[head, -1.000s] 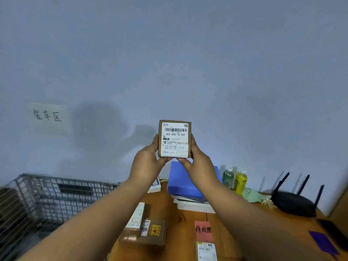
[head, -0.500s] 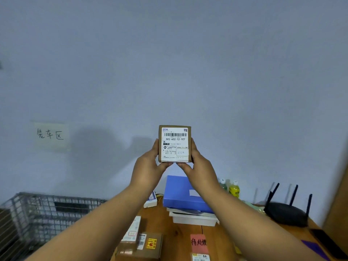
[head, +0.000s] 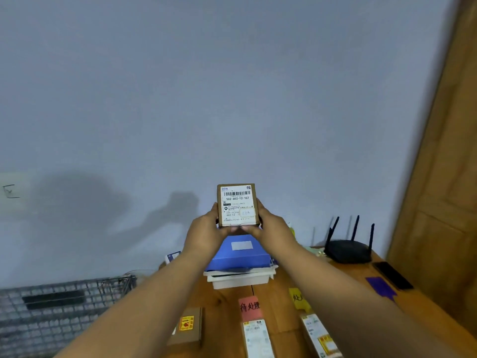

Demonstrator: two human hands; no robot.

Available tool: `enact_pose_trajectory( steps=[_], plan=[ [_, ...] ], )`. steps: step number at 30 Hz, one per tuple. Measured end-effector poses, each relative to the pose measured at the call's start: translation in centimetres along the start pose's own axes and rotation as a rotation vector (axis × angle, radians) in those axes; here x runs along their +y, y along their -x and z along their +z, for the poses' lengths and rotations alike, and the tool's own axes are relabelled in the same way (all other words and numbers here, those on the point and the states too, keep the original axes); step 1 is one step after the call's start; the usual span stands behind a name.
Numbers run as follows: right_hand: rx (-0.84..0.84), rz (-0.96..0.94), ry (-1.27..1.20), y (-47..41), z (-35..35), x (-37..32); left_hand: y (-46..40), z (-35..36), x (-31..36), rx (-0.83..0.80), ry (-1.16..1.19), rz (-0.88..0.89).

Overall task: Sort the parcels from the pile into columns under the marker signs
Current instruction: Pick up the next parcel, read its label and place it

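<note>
Both hands, left hand (head: 206, 232) and right hand (head: 268, 228), are clamping a small flat cardboard parcel (head: 237, 204) upright, its white label facing near, above the wooden table (head: 281, 301)

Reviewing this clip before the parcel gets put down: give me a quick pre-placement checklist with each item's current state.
1. Parcel held securely: ok, left hand and right hand grip its opposite sides.
2. Label facing the camera: ok, barcode and the code 502-602-12-1C7 are readable.
3. Marker signs in view: ok, pink sign is clear; yellow sign is partly hidden by the right arm.
4. Columns started under the signs: ok, a parcel lies below each.
5. Which sign matches this parcel: cannot tell.
6. Free space lower in the columns: cannot tell, cut off by the frame edge.
</note>
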State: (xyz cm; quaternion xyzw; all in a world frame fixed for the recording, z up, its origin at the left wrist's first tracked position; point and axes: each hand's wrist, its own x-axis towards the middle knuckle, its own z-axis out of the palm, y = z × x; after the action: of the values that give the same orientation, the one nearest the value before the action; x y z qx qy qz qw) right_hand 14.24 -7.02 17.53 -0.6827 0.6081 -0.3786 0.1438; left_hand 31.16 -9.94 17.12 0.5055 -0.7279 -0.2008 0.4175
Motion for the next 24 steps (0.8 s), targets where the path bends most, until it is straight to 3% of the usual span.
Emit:
enact_pose_trajectory(
  steps=[11,24],
  plan=[
    [-0.089,0.217,0.098,3.5,-4.2,8.3,0.3,9.3,1.6,-0.285,-0.016,-0.076],
    [-0.149,0.252,0.099,7.4,-16.5,24.4,2.1,26.1,11.1,-0.428,0.022,-0.112]
  ],
)
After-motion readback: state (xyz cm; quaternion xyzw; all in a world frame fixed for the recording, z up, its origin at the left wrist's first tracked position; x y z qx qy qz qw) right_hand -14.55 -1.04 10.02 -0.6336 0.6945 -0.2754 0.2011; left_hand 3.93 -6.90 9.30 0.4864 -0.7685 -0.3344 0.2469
